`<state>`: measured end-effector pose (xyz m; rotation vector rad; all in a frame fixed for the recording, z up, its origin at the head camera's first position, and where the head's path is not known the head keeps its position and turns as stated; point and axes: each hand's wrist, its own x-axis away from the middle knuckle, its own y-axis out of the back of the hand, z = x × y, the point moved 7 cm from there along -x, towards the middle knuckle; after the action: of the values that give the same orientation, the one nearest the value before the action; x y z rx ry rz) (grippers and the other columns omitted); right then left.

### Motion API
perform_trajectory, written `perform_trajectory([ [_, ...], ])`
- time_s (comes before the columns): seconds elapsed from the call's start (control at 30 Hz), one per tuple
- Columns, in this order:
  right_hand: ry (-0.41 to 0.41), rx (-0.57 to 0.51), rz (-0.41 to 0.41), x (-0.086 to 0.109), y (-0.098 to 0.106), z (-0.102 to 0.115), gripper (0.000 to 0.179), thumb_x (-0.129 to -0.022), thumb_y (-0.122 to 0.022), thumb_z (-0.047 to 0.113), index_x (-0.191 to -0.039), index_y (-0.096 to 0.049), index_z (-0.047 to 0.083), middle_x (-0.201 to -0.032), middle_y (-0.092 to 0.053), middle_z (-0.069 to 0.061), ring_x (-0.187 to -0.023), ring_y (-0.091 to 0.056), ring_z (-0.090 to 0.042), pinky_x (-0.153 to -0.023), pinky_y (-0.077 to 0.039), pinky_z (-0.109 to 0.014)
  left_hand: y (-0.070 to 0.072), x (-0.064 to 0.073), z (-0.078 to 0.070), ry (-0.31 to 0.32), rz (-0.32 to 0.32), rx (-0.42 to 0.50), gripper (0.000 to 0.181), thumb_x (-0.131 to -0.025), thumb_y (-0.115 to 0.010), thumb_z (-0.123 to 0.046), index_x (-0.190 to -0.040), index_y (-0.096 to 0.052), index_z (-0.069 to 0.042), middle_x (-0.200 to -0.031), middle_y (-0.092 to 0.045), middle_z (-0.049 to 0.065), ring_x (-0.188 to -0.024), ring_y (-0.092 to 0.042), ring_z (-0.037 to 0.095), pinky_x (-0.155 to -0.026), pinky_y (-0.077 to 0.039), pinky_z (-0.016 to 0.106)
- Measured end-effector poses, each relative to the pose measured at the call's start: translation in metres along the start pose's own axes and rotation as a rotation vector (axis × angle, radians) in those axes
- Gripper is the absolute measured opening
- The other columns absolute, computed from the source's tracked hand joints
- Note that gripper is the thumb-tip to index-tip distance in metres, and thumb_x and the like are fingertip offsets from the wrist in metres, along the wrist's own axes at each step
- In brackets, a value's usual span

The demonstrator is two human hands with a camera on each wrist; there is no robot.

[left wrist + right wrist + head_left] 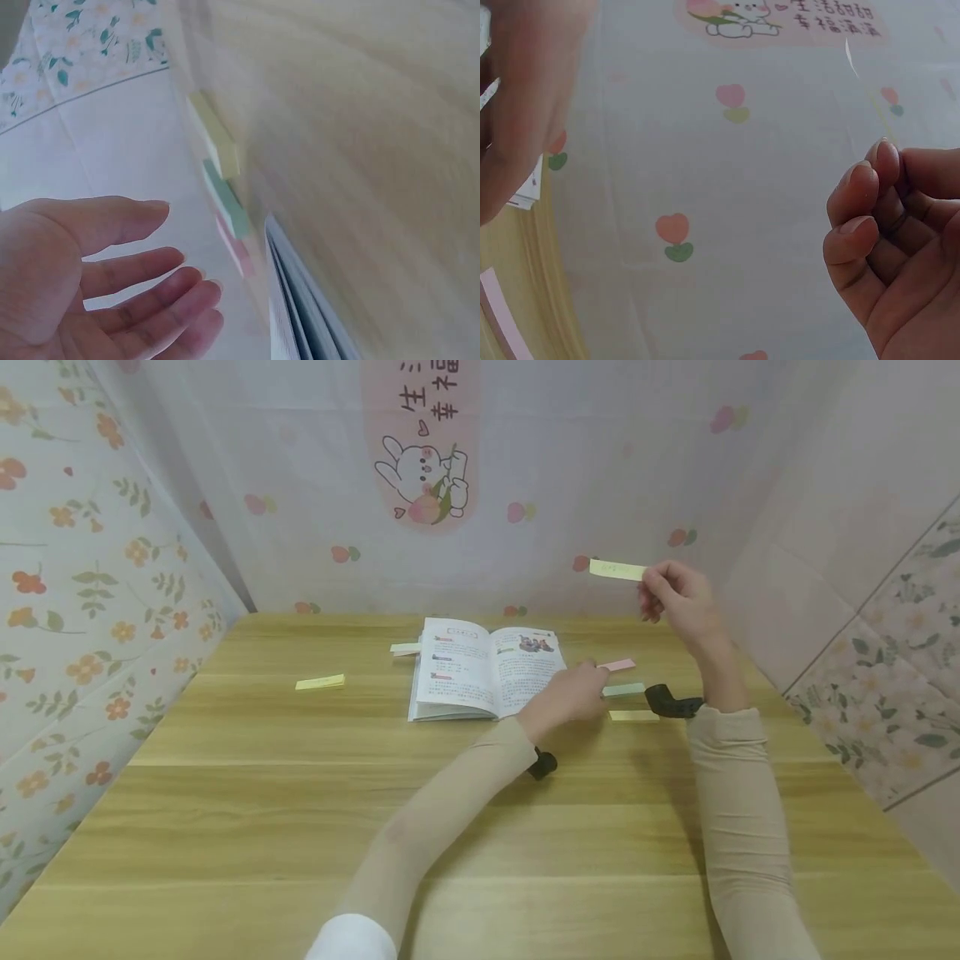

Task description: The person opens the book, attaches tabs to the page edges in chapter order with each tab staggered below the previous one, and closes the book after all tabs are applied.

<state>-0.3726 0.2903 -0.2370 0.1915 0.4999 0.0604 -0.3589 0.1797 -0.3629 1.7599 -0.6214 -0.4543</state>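
Narrow pale-yellow paper strip: pinched by one end in right hand, projecting leftward; left hand held lower, loosely spread.

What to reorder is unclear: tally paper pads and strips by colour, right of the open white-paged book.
Yellow: 2 (thin yellow paper strip in right hand, rectangular yellow paper pad)
Rectangular green paper pad: 1
Rectangular pink paper pad: 1
Total: 4

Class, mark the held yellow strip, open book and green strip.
Held yellow strip [617, 570], head view: middle of its face.
Open book [472, 670], head view: its left page.
Green strip [226, 201], left wrist view: its middle.
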Motion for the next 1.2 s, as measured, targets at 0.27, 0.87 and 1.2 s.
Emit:
perform_trajectory([
  [0.27, -0.049, 0.049, 0.012, -0.001, 0.001, -0.019, 0.022, -0.105, -0.055, 0.015, -0.091, -0.058, -0.002, -0.069, -0.060, -0.002, -0.056, -0.056, -0.014, -0.050, -0.045, -0.020, 0.015, 0.012, 0.017, -0.054, -0.094, -0.066, 0.032, -0.100, -0.062, -0.021, -0.128, -0.066, -0.008, -0.122, -0.062, 0.007, -0.102, -0.058, 0.018, -0.078, -0.054, 0.027],
  [0.87, -0.210, 0.253, 0.134, 0.003, -0.006, -0.080, 0.028, -0.108, -0.047, 0.012, -0.106, -0.054, -0.015, -0.079, -0.060, -0.009, -0.063, -0.058, -0.014, -0.056, -0.052, -0.025, 0.014, 0.026, 0.071, 0.110, -0.111, -0.102, 0.054, -0.102, -0.057, -0.024, -0.151, -0.044, -0.005, -0.157, -0.036, 0.020, -0.144, -0.036, 0.036, -0.107, -0.045, 0.046],
  [1.2, -0.296, 0.330, 0.263, 0.008, -0.011, -0.110, 0.028, -0.108, -0.046, 0.017, -0.102, -0.055, -0.008, -0.080, -0.060, -0.010, -0.065, -0.059, -0.016, -0.059, -0.053, -0.028, 0.016, 0.034, 0.080, 0.142, -0.112, -0.128, 0.056, -0.102, -0.055, -0.028, -0.152, -0.042, -0.007, -0.152, -0.040, 0.021, -0.133, -0.045, 0.033, -0.104, -0.046, 0.043],
])
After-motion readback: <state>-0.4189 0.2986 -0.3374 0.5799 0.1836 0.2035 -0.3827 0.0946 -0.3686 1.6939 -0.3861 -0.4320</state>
